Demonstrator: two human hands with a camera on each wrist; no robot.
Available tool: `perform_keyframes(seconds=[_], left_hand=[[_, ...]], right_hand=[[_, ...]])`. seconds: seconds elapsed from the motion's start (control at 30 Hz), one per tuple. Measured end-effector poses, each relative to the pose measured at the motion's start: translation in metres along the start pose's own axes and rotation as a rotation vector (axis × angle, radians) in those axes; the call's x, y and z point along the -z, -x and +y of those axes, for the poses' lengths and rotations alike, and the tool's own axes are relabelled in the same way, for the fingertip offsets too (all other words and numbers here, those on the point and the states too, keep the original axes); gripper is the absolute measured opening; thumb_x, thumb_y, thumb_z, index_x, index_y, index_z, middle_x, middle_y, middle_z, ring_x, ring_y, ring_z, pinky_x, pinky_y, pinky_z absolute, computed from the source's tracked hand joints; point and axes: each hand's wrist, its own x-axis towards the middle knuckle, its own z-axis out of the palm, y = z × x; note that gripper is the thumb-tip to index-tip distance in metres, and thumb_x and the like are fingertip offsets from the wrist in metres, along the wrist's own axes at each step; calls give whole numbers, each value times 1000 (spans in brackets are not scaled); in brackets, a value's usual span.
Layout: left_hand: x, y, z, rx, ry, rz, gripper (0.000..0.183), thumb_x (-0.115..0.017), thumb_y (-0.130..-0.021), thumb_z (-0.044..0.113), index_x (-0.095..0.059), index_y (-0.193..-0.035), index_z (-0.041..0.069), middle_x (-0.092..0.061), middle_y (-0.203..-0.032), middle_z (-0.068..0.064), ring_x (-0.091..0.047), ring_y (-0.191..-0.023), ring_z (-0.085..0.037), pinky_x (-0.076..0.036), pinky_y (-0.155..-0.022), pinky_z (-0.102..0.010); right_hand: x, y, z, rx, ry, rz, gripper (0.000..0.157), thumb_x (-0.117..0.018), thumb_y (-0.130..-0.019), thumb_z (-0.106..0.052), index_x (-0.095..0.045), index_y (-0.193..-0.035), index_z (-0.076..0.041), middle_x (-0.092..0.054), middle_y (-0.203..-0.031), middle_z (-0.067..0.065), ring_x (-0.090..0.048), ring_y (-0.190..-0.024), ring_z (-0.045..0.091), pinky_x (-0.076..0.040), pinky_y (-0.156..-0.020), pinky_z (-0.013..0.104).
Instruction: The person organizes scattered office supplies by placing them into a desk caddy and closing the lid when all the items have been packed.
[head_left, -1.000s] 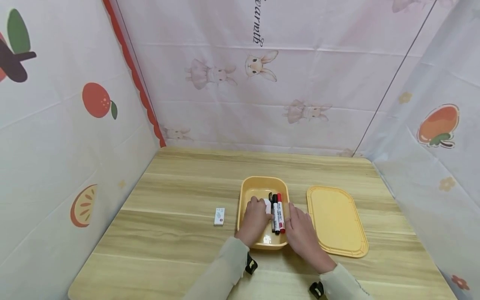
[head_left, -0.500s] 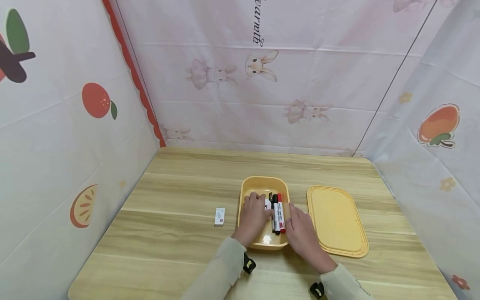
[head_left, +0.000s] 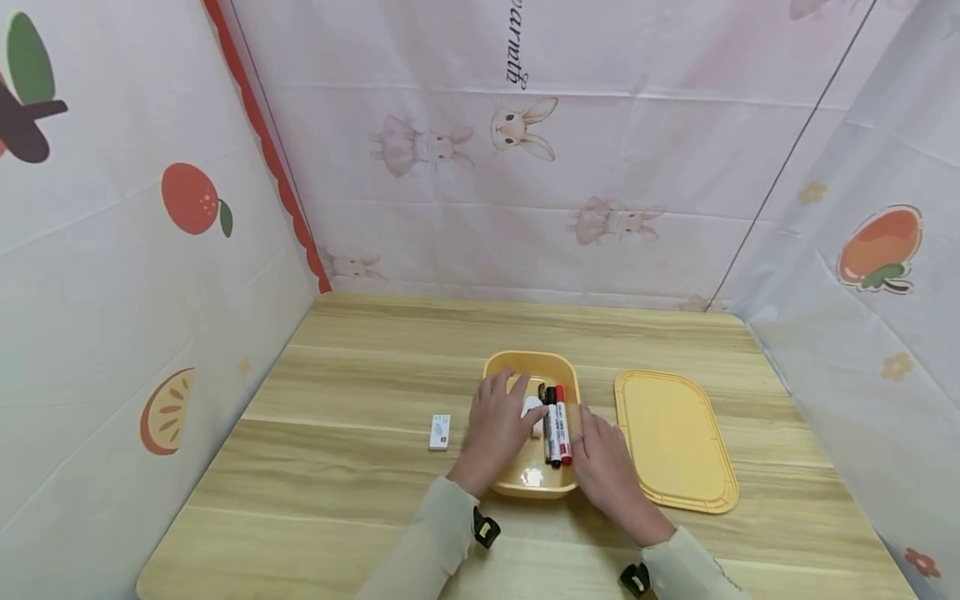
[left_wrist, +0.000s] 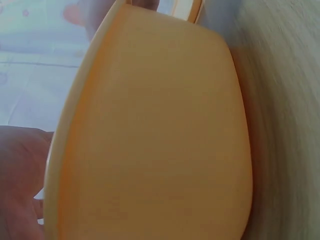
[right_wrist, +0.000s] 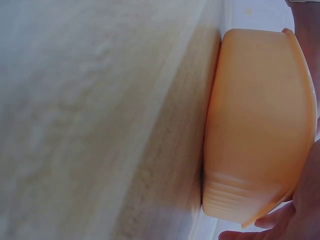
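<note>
Holding nothing in spread left hand [head_left: 493,427] over white item [head_left: 532,403] in yellow box [head_left: 531,490] | touching rim [right_wrist: 307,67] with straight-fingered right hand [head_left: 606,457]

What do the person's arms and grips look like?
The left sleeve and right sleeve are pale cream and long. The left wrist attachment is black with a yellowish mark; the right wrist attachment is black too. The left grip and right grip wear no gloves.

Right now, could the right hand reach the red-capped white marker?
Likely yes: the marker lies uncovered in the open yellow plastic container, with the right hand close by at its right side.
</note>
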Motion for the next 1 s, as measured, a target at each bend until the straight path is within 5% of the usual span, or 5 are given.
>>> perform_keyframes(seconds=[0.33, 0.77, 1.0], left_hand=[[15, 6, -28, 30, 17, 58, 67, -57, -97, 57, -48, -150, 16, -39, -156, -13, -36, -141, -36, -34, -115, -55], [24, 35, -80, 213, 168, 70, 62, -58, -99, 48, -47, -150, 13, -38, -157, -17, -32, -144, -38, -32, -116, -58], [21, 50, -91, 272, 202, 106, 64, -65, -97, 41, -48, -148, 6, -44, -149, -20, -42, -136, -39, -45, -105, -57]], right_hand=[[0, 0, -1, -21, 5, -25, 56, -39, -106, -20, -28, -156, 4, -44, -151, 27, -40, -141, 43, -21, -121, 59], [2, -1, 1, -9, 2, -36, 58, -39, -106, -20, -24, -157, 4, -43, -151, 28, -40, -141, 44, -26, -119, 57], [-1, 0, 1, -9, -8, -43, 58, -39, -106, -20, -25, -157, 4, -42, -153, 28, -39, -141, 44, -26, -119, 57]])
